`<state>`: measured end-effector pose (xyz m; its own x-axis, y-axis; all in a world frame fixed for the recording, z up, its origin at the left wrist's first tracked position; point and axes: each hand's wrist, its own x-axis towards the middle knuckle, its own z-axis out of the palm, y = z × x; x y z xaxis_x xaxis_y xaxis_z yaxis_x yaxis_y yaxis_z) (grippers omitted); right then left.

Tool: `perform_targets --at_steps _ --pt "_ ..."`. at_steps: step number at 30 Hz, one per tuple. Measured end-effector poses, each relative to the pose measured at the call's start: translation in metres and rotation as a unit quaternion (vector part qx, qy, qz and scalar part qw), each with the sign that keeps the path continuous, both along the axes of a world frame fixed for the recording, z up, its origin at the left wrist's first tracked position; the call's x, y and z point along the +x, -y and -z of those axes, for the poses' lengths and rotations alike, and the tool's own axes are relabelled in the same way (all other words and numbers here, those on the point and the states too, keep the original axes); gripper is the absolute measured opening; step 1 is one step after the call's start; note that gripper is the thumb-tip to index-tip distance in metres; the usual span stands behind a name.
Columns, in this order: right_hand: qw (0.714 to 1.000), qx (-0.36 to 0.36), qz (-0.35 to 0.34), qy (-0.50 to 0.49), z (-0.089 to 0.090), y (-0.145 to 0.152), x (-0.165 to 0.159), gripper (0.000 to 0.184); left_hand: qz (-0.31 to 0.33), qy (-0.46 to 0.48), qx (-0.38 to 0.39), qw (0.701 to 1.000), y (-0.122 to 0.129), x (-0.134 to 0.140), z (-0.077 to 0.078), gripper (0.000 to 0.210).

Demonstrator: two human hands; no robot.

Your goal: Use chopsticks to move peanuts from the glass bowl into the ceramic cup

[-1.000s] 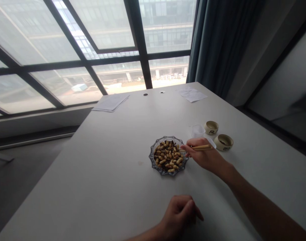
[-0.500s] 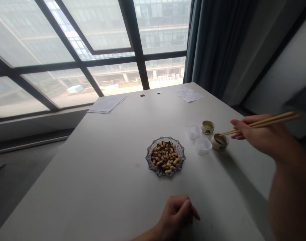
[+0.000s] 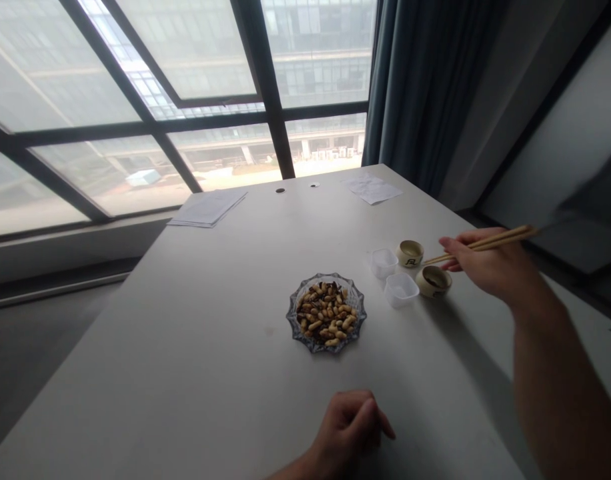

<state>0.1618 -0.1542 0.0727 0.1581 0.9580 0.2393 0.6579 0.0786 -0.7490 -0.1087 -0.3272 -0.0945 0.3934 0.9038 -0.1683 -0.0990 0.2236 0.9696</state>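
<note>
My right hand (image 3: 480,263) grips a pair of wooden chopsticks (image 3: 510,236), their tips slanting left above the near ceramic cup (image 3: 434,283), which has dark bits inside. Nothing can be made out between the tips. Just behind it stands a second small cup (image 3: 409,255) with a dark character on its side. Two clear plastic containers, the far one (image 3: 384,264) and the near one (image 3: 401,291), stand left of the cups. A scalloped glass bowl (image 3: 291,313) holds peanuts (image 3: 330,312) mixed with dark pieces. My left hand (image 3: 348,427) rests curled on the table in front of the bowl, holding nothing.
The white table (image 3: 210,333) stretches to the window. Stacked papers (image 3: 208,208) lie at its far left and a creased sheet (image 3: 373,189) at the far right. Two round holes are set near the back edge. A dark curtain (image 3: 420,93) hangs at the right.
My right hand has shifted left, and the chopstick tips have lifted out of the near cup and moved toward the far one. My left hand stays in place; the view has turned slightly.
</note>
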Motion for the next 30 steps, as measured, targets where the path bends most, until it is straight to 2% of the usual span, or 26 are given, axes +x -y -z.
perform_targets --at_steps 2,4,7,11,14,18,21,25,30 --pt "0.999 0.006 -0.036 -0.024 -0.006 0.007 -0.021 0.035 0.004 -0.007 0.006 1.0 -0.001 0.0 -0.001 0.082" --pt "0.989 -0.014 -0.129 -0.067 -0.006 0.015 -0.047 0.038 0.005 -0.014 0.008 1.0 -0.001 -0.001 -0.001 0.084" --pt "0.958 -0.061 -0.268 -0.085 0.005 0.025 -0.083 0.039 0.007 -0.017 0.004 1.0 0.0 -0.001 0.001 0.086" --pt "0.931 -0.088 -0.345 -0.086 0.024 0.032 -0.112 0.037 0.005 -0.008 0.005 1.0 0.001 0.0 0.004 0.084" --pt "0.928 -0.106 -0.35 -0.065 0.029 0.032 -0.116 0.035 0.001 0.001 -0.001 1.0 0.001 0.002 0.004 0.083" --pt "0.941 -0.112 -0.317 -0.043 0.028 0.029 -0.111 0.033 -0.003 0.005 0.003 1.0 0.0 0.003 0.003 0.083" --pt "0.945 -0.118 -0.293 -0.085 0.03 0.027 -0.111 0.031 0.002 0.005 0.014 1.0 0.0 0.002 0.002 0.083" --pt "0.937 -0.141 -0.282 -0.152 0.037 0.027 -0.118 0.032 0.004 0.005 0.02 1.0 -0.001 0.001 0.002 0.083" --pt "0.936 -0.158 -0.261 -0.178 0.047 0.026 -0.126 0.035 0.002 0.002 0.029 1.0 0.0 0.002 0.004 0.083"
